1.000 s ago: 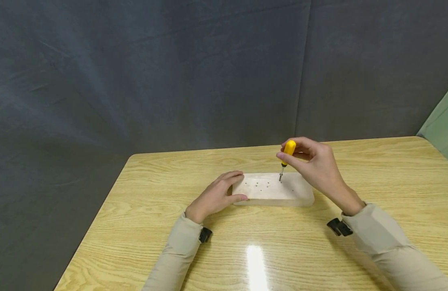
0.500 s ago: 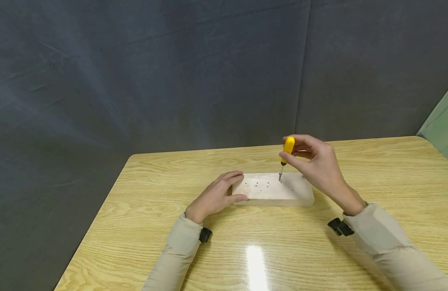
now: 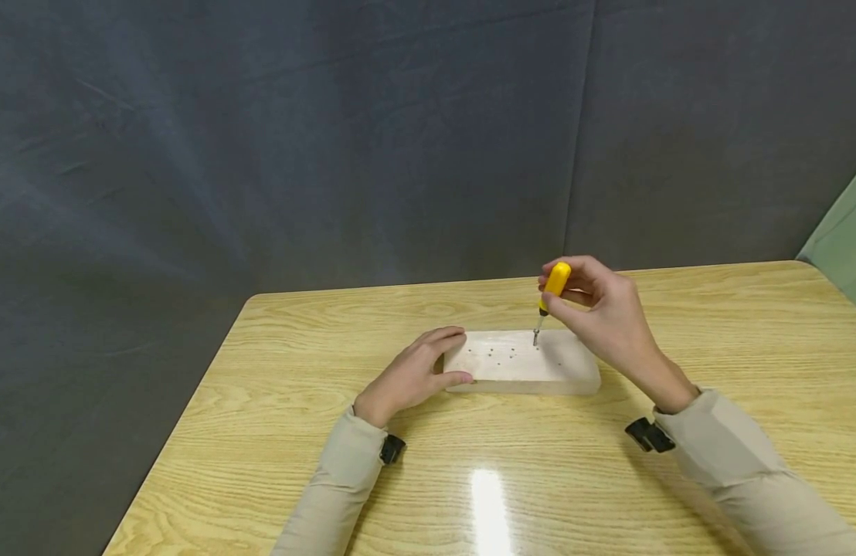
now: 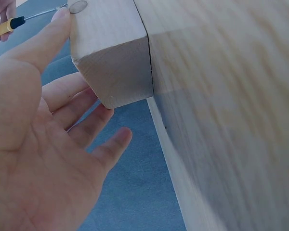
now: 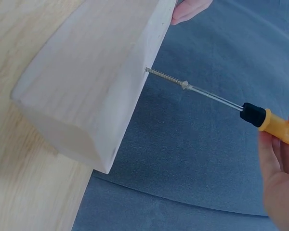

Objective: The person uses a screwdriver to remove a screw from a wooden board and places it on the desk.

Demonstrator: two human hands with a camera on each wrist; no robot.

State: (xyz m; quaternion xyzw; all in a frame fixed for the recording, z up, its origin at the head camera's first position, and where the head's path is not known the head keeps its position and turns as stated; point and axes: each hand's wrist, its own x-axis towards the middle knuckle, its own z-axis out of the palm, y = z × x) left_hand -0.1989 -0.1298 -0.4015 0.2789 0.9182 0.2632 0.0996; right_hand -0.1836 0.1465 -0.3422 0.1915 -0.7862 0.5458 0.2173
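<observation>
Silver threaded screw (image 5: 166, 76) meets a pale rectangular wooden block (image 3: 532, 369) below the right grip (image 3: 608, 313), which pinches a yellow-handled screwdriver (image 3: 557, 279); left grip (image 3: 416, 374) clasps the block. Screw-starting seems in hand, calling next for aligned turning.

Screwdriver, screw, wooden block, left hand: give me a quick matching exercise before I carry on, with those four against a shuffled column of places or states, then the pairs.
1. screwdriver
2. screw
3. wooden block
4. left hand

A. lying flat on the table
B. standing out from the wooden block, thread showing
C. at the end of the wooden block, thumb and fingers on it
D. held in the right hand

Pairs: 1-D, 2-B, 3-A, 4-C
</observation>
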